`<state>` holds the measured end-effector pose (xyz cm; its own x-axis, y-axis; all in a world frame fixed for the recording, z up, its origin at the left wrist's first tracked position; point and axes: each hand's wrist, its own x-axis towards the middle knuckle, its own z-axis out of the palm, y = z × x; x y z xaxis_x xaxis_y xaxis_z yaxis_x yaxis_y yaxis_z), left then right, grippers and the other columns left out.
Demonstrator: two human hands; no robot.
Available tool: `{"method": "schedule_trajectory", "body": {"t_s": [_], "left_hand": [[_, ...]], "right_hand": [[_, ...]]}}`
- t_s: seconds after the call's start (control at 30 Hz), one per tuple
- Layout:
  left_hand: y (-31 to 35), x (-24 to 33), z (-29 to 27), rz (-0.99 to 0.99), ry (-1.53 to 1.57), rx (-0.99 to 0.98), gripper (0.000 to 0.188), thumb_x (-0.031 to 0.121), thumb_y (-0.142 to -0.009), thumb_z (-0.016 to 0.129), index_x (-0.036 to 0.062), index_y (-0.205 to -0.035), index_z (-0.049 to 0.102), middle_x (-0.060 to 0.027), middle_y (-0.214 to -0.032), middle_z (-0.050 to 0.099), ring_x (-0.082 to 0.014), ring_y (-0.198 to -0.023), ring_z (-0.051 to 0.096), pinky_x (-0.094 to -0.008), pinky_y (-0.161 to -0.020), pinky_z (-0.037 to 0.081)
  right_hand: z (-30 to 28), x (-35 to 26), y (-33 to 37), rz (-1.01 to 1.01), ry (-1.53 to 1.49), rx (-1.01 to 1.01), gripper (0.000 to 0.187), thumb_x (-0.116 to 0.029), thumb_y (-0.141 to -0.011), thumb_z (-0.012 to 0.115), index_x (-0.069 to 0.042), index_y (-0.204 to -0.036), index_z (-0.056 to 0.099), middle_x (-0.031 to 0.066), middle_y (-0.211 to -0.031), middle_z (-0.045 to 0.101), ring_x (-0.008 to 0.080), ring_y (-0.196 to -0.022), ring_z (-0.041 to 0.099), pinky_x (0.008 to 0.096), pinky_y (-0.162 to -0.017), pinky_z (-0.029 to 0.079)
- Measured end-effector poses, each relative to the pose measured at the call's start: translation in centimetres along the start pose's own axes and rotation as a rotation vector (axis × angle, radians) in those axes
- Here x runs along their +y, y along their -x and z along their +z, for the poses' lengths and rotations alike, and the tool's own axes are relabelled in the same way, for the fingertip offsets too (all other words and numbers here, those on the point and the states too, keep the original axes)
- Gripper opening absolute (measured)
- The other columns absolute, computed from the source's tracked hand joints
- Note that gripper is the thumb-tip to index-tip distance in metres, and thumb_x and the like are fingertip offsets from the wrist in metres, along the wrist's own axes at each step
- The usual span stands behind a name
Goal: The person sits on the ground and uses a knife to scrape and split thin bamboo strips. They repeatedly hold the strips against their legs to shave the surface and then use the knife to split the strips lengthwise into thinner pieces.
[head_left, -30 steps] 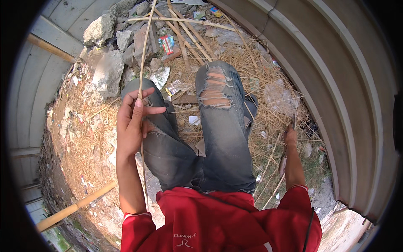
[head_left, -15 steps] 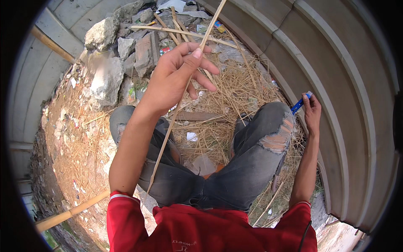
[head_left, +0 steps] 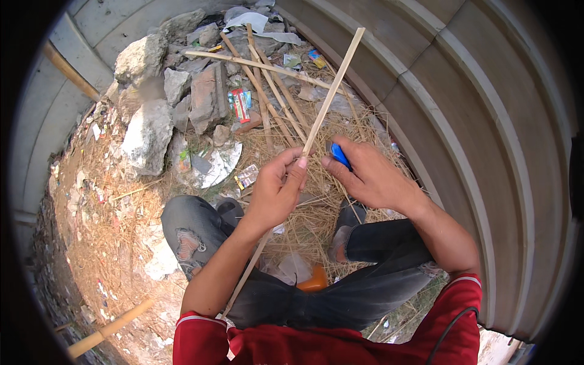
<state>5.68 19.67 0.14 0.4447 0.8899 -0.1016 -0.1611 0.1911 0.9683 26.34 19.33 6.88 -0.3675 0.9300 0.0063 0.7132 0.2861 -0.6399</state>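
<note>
My left hand is closed around a long, pale bamboo strip, pinched between thumb and fingers. The strip slants from the upper right, through the grip, down along my left forearm to my lap. My right hand, level with the left and just right of the strip, is wrapped around a blue utility knife. Only part of the blue handle shows; I cannot make out a blade or whether it touches the strip.
Several bamboo strips lie crossed on straw ahead. Stone chunks and litter are piled at far left. A ribbed wall curves along the right. An orange object sits between my legs. A bamboo pole juts in at lower left.
My right hand has swung in from beside my right knee, bringing the blue utility knife near the strip. My left hand has come down toward me with the bamboo strip, its fingers now curled in.
</note>
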Motion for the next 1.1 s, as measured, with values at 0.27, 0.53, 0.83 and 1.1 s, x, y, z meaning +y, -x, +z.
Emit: {"method": "schedule_trajectory", "body": {"t_s": [0.27,0.53,0.83,1.1], "left_hand": [[0.4,-1.8,0.5,-0.008,0.032,0.009,0.03,0.02,-0.108,0.05,-0.0022,-0.126,0.058,0.0035,-0.073,0.051,-0.002,-0.059,0.044,-0.0206,-0.051,0.035],[-0.4,-2.9,1.1,-0.125,0.159,0.112,0.036,0.026,-0.108,0.05,-0.0007,-0.13,0.058,0.003,-0.072,0.047,-0.0026,-0.05,0.037,-0.0198,-0.044,0.027],[0.6,-3.0,2.0,-0.164,0.158,0.114,0.036,0.025,-0.108,0.051,-0.0011,-0.132,0.058,0.0037,-0.07,0.045,-0.0027,-0.051,0.036,-0.0199,-0.045,0.027],[0.6,-3.2,1.5,-0.241,0.204,0.149,0.038,0.025,-0.108,0.05,-0.0013,-0.135,0.055,0.0033,-0.071,0.043,-0.003,-0.05,0.034,-0.0206,-0.044,0.025]], "right_hand": [[3.3,0.7,-1.1,0.086,0.232,-0.025,0.021,-0.019,-0.084,0.064,0.003,-0.081,0.064,0.0252,-0.067,0.064,0.0468,-0.068,0.065,0.0535,-0.064,0.053],[4.3,4.3,-4.6,0.114,0.538,0.072,0.022,-0.019,-0.08,0.067,0.002,-0.075,0.069,0.0269,-0.067,0.065,0.0466,-0.067,0.067,0.0531,-0.064,0.056],[2.4,5.3,-5.4,0.173,0.486,0.005,0.027,-0.023,-0.084,0.065,0.002,-0.075,0.071,0.0269,-0.072,0.067,0.0449,-0.074,0.069,0.053,-0.069,0.056],[3.4,7.3,-6.4,0.19,0.463,-0.048,0.025,-0.02,-0.08,0.066,0.004,-0.079,0.071,0.0259,-0.077,0.069,0.0444,-0.077,0.07,0.0521,-0.074,0.057]]}}
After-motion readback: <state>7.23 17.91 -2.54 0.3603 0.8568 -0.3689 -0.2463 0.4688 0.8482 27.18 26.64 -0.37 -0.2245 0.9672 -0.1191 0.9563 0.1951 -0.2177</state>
